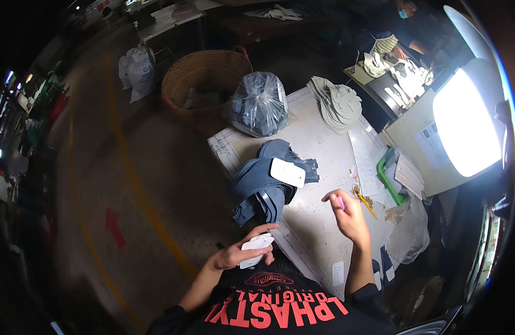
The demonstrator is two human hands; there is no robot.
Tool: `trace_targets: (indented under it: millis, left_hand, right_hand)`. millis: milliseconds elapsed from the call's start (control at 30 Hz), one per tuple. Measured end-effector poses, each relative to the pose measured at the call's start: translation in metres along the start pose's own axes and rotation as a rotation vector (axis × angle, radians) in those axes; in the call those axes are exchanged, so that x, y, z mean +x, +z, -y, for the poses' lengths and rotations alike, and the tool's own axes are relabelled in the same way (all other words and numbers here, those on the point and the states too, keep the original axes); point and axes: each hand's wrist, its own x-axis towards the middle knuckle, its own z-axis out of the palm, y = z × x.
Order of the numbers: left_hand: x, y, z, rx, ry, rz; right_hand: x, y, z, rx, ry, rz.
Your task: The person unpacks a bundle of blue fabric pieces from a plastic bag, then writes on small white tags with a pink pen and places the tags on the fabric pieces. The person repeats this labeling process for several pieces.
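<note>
My left hand (232, 257), close to my body at the table's near left edge, is closed around a small stack of white rounded cards (257, 249). Over the table my right hand (351, 219) is raised with its fingers curled. A small pink thing (340, 203) shows at its fingers; whether it is held or worn is hard to make out. Ahead of both hands lies a pile of blue-grey cut fabric pieces (257, 173), partly over the left table edge. One white card with rounded corners (287, 172) rests on top of that pile.
The pale table (313, 223) also bears a clear bag of dark pieces (260, 106), a stack of grey-white cut pieces (337, 103), a yellow pencil (367, 205) and a green tray (389, 173). A bright lamp (467, 123) stands right. Behind the bag is a wicker basket (182, 75). Far right, a person (400, 50) works.
</note>
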Motion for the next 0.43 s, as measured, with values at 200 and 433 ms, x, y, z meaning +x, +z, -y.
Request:
trace_targets:
  millis: [200, 433]
  left_hand:
    - [-0.024, 0.024, -0.085, -0.047, 0.486, -0.226]
    - [-0.091, 0.045, -0.203, 0.458, 0.936, -0.208]
  right_hand:
    - [0.118, 0.019, 0.047, -0.13, -0.249, -0.048]
    - [0.266, 0.106, 0.032, -0.465, -0.395, -0.018]
